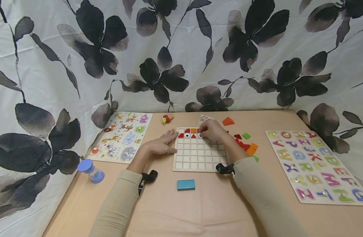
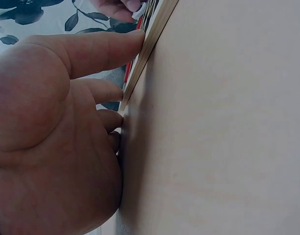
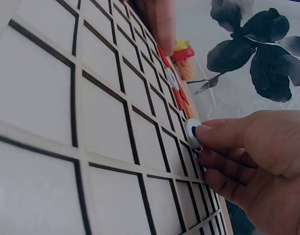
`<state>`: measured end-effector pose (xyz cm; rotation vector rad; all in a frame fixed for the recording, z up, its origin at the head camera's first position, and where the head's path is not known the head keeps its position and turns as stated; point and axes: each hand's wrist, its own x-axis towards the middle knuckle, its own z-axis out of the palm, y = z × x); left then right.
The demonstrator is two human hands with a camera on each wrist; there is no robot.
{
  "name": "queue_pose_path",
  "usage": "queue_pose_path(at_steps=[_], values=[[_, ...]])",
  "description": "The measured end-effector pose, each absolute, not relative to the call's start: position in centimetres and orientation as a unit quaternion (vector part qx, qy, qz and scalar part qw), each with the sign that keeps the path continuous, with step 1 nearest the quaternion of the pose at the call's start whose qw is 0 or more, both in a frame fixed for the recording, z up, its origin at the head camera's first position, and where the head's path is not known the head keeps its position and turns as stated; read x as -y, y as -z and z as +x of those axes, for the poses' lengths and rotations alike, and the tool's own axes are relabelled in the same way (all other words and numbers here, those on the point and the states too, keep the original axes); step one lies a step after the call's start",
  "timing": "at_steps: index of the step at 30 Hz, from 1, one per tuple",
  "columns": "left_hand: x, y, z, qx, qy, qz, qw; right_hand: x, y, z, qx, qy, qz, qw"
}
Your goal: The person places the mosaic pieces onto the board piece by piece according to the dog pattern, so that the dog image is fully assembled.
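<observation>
A white grid board (image 1: pixel 199 157) lies on the table with red, orange and white pieces along its far-left rows. My left hand (image 1: pixel 160 144) rests beside the board's left side, fingers extended; its thumb (image 2: pixel 108 51) touches the edge. Over the far rows, my right hand (image 1: pixel 213 130) pinches a white round piece with a black dot (image 3: pixel 192 132) between thumb and fingers, right at the grid's surface. A similar round piece (image 3: pixel 172 78) sits in the grid between red pieces. Whether the pinched piece is fully seated in its cell, I cannot tell.
Loose red pieces (image 1: pixel 243 145), orange squares (image 1: pixel 251 151) and green ones lie right of the board. A patterned card (image 1: pixel 204 118) and an ice-cream toy (image 1: pixel 168 118) are behind it. Around stand an animal board (image 1: pixel 116 134), letter board (image 1: pixel 318 164), sand timer (image 1: pixel 91 171) and blue block (image 1: pixel 185 185).
</observation>
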<state>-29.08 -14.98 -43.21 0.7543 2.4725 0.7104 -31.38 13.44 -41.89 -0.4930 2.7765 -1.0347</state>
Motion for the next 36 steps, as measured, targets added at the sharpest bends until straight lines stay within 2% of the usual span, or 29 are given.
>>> queue_pose_path(at_steps=[15,20,24,31,36], values=[[15.0,43.3,-29.1,-0.898,-0.258,0.273,0.229,-13.5,42.1,-30.5,-0.935,0.316,-0.157,0.033],[15.1,43.4,-29.0,-0.899,-0.256,0.271,0.23,-16.5,40.7,-28.9,-0.92,0.349,-0.177,0.006],[15.2,43.4,-29.0,-0.899,-0.254,0.271,0.232,-20.0,39.7,-27.6,-0.911,0.383,-0.155,-0.006],[15.2,43.2,-29.0,-0.899,-0.253,0.274,0.229,-25.7,39.5,-26.8,-0.921,0.382,-0.071,0.029],[15.2,43.4,-29.1,-0.898,-0.253,0.279,0.226,-27.7,40.3,-26.9,-0.918,0.382,-0.035,0.097]])
